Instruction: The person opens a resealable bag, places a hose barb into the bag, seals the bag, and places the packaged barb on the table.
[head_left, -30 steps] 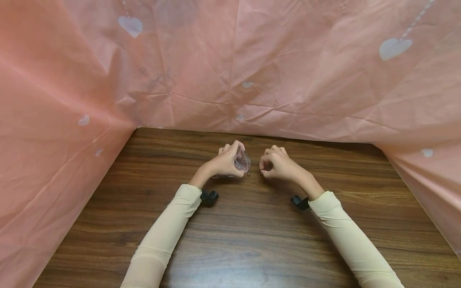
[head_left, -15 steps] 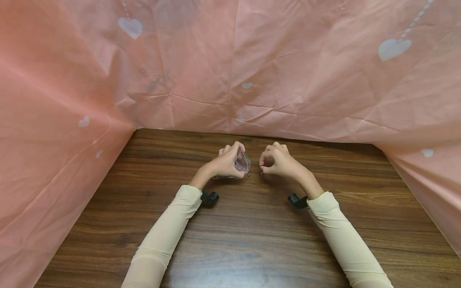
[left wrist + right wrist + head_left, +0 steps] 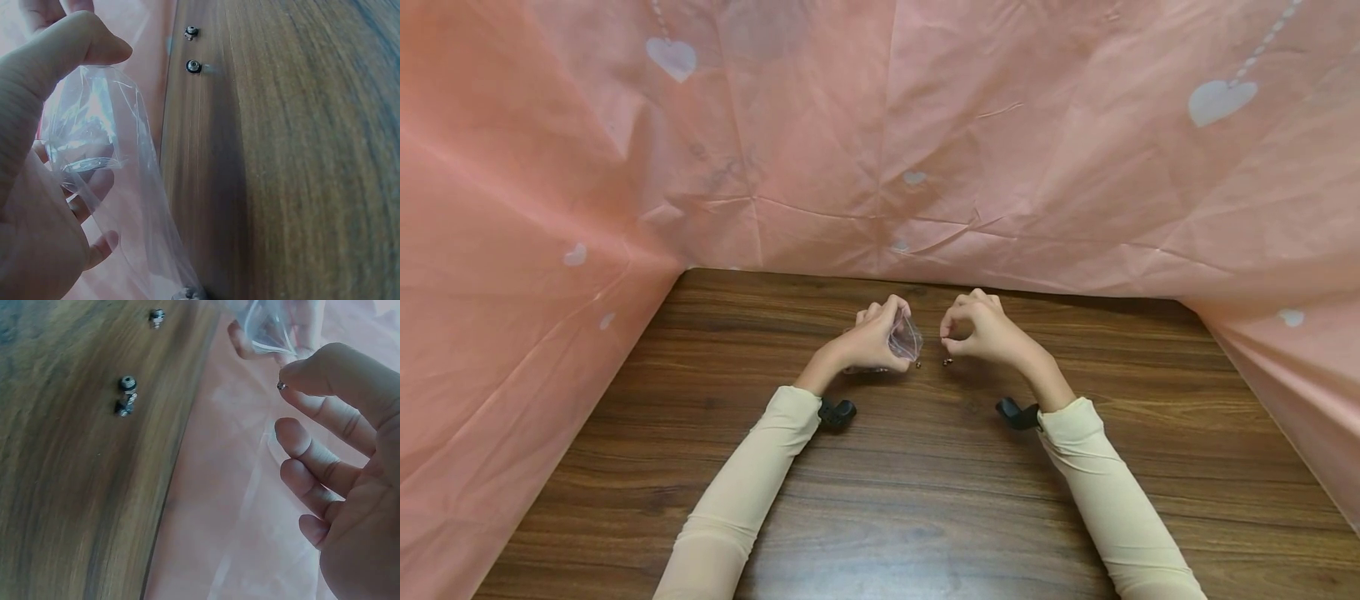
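My left hand (image 3: 871,337) holds a clear zip bag (image 3: 907,337) at its mouth, which the fingers and thumb spread apart. In the left wrist view, the clear film (image 3: 100,140) bulges beside the thumb. My right hand (image 3: 981,333) is just right of the bag. In the right wrist view, its thumb and index finger pinch a tiny shiny metal piece (image 3: 281,385), while the other fingers are loosely bent. Small dark metal pieces (image 3: 127,384) lie on the table beneath the right hand. One more metal piece (image 3: 917,364) lies by the left thumb.
The brown wood-grain table (image 3: 880,483) spreads out in front. Pink sheeting with white hearts (image 3: 820,150) rises along the table's far edge and both sides. Another metal piece (image 3: 187,293) shows at the bag's lower edge in the left wrist view.
My right hand has risen slightly from the table, and the small metal pieces under its thumb now show more. The left hand and the bag have stayed nearly still.
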The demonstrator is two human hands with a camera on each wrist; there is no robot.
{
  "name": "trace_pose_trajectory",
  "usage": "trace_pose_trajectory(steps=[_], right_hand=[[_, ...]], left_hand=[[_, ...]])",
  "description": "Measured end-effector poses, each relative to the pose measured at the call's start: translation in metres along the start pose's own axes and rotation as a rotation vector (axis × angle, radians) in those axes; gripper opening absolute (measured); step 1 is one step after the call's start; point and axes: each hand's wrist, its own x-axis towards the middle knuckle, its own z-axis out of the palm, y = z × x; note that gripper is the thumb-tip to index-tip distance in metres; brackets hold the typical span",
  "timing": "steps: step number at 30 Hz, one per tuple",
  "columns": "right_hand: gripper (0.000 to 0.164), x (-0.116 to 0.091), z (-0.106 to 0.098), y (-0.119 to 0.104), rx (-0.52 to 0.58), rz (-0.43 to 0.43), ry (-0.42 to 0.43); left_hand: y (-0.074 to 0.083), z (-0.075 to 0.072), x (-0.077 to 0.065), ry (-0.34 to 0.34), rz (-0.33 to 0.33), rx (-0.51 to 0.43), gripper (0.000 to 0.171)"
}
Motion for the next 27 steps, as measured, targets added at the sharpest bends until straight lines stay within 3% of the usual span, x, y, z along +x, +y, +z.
trace_pose_trajectory(steps=[18,27], right_hand=[[0.009,0.009,-0.005,-0.011,0.018,-0.041,0.059],[0.008,0.011,-0.002,-0.017,0.058,-0.058,0.091]], left_hand=[[0.002,0.001,0.000,-0.009,-0.008,-0.016,0.077],[0.003,0.002,-0.001,-0.010,-0.045,-0.032,0.078]])
